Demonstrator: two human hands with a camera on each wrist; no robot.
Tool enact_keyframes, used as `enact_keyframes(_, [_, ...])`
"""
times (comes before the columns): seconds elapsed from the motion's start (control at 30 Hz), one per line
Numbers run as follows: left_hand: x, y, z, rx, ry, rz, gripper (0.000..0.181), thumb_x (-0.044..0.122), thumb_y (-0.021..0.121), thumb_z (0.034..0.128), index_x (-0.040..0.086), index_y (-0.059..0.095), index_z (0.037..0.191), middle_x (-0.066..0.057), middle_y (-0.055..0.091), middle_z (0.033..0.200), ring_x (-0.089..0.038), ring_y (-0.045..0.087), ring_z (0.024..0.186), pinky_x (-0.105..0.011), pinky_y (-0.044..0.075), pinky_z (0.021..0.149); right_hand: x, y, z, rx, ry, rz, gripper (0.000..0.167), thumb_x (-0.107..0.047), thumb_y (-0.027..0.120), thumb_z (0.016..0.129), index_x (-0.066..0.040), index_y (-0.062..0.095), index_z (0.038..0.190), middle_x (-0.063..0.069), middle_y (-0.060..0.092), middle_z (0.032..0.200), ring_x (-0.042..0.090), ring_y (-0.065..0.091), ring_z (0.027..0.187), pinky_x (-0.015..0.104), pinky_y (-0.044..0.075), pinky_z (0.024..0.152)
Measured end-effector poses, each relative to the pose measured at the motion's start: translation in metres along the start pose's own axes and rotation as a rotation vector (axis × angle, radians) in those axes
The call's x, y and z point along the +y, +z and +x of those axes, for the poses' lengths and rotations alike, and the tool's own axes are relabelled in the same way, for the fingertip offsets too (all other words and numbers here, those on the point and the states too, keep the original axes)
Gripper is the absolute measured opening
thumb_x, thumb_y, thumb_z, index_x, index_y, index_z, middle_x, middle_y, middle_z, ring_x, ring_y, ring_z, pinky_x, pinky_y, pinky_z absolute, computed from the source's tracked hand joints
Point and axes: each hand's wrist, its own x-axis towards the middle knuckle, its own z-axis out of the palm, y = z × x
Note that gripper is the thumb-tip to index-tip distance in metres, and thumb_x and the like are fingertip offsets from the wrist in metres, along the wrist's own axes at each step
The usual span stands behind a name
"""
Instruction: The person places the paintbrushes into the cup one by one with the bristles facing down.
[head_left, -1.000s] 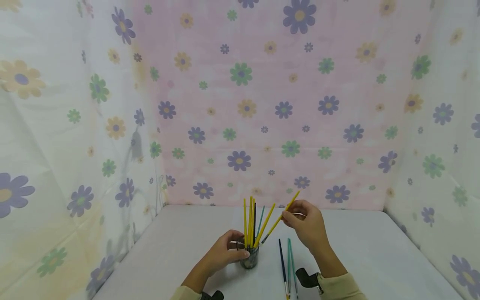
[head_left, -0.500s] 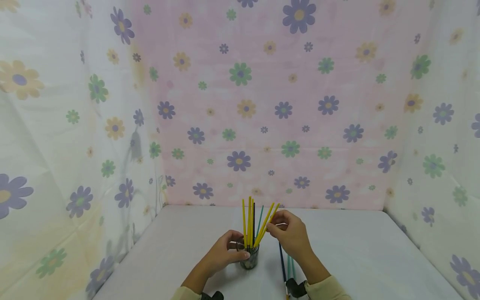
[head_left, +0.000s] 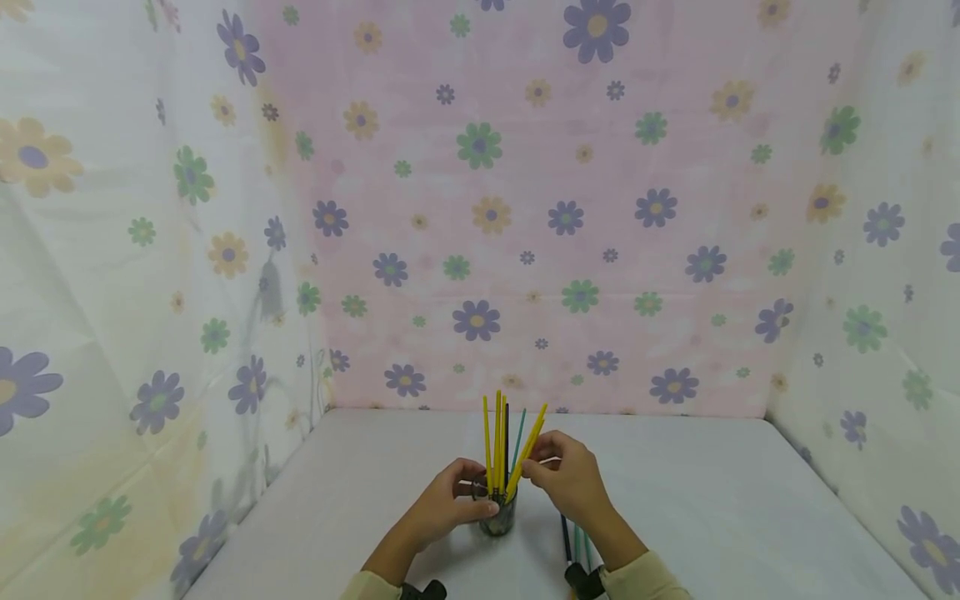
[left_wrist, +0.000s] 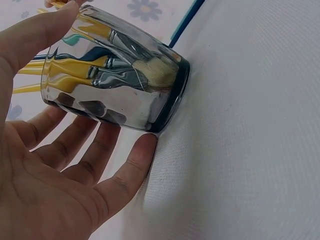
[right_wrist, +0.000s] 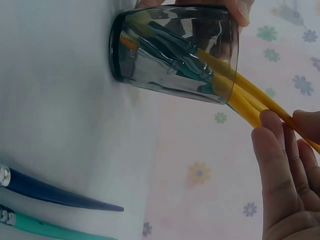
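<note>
A clear drinking glass (head_left: 496, 524) stands on the white table with several paintbrushes in it, bristles down. Most handles are yellow; one dark and one teal handle (head_left: 520, 437) also rise from it. My left hand (head_left: 444, 510) holds the glass from the left, thumb near the rim and fingers along the side. My right hand (head_left: 573, 482) pinches the handle of a yellow paintbrush (right_wrist: 257, 93), which leans to the right with its lower end inside the glass. Through the wall in the left wrist view, pale bristles (left_wrist: 159, 73) rest near the base.
On the table right of the glass lie a dark blue paintbrush (right_wrist: 62, 194) and teal paintbrushes (right_wrist: 52, 228), partly hidden by my right forearm in the head view. Flower-patterned cloth (head_left: 525, 167) hangs behind the table and on both sides.
My right hand has moved left and down with the yellow paintbrush, whose lower end has gone from beside the glass into it. My left hand has stayed on the glass.
</note>
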Motion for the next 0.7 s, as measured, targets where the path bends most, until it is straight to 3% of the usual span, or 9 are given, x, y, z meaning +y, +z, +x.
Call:
enact_keyframes(0.23, [-0.001,0.000,0.001,-0.001,0.001,-0.003,0.061,0.034,0.089,0.0826,0.011,0.057,0.130,-0.006,0.066,0.130,-0.025,0.063,0.121,-0.051,0.055,0.099,-0.003,-0.008,0.001,-0.022,0.006,0.003,0.024,-0.016,0.078,0.092,-0.005,0.070,0.112,0.005,0.073,0.096,0.017,0.076,0.083,0.033,0.063,0.070])
enact_keyframes(0.43, [-0.002,0.000,0.002,-0.004,0.012,0.004,0.061,0.033,0.088,0.0829,0.010,0.057,0.130,-0.006,0.066,0.128,-0.025,0.064,0.119,-0.050,0.054,0.099,-0.002,-0.019,0.003,0.005,0.032,-0.017,0.026,-0.018,0.079,0.092,-0.008,0.071,0.115,0.002,0.075,0.097,0.018,0.075,0.084,0.036,0.063,0.072])
enact_keyframes(0.7, [-0.004,-0.001,0.001,-0.014,0.026,-0.004,0.060,0.031,0.088,0.0838,0.010,0.057,0.131,-0.007,0.066,0.129,-0.026,0.063,0.121,-0.046,0.056,0.095,0.000,-0.042,0.006,0.028,0.110,0.024,0.027,-0.015,0.078,0.093,-0.005,0.071,0.117,0.007,0.075,0.104,0.020,0.076,0.086,0.036,0.064,0.074])
